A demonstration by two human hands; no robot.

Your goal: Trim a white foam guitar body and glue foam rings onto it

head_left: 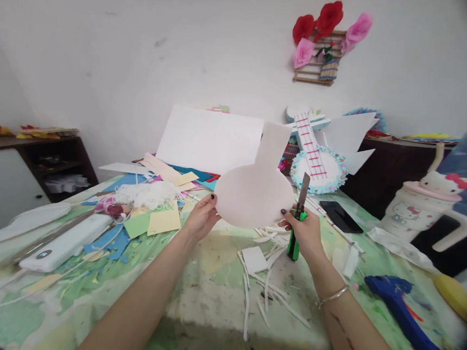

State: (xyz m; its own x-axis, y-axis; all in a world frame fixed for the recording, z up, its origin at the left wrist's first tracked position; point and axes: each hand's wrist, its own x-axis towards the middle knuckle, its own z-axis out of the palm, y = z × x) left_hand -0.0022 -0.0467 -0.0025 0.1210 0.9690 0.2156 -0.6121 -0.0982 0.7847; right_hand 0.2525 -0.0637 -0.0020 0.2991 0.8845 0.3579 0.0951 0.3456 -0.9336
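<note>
At the lower left of the frame you have a white power bank on the green-patterned tablecloth, and up and to its right a tangle of white string beside coloured paper pieces. Your left hand, just left of centre, has thumb and fingers clamped on the left edge of the white banjo-shaped cutout, which you hold mid-frame with its neck pointing upward. Judging by that clear outline, the round body and straight neck look cut already; the face towards you is plain, with no strings, frets or trim on it. Below it, at lower centre, a small white square and narrow white strips lie loose, probably offcuts from the cutting. Your right hand, right of centre, grips a green-and-black utility knife, blade out and pointing up, with a fingertip at the cutout's right edge. Behind it, a banjo model has red-pink frets and a pale blue frilled rim; next to that, yours looks like a bare blank, lacking all decoration. At the lower right lies a blue glue gun, in neither hand.
</note>
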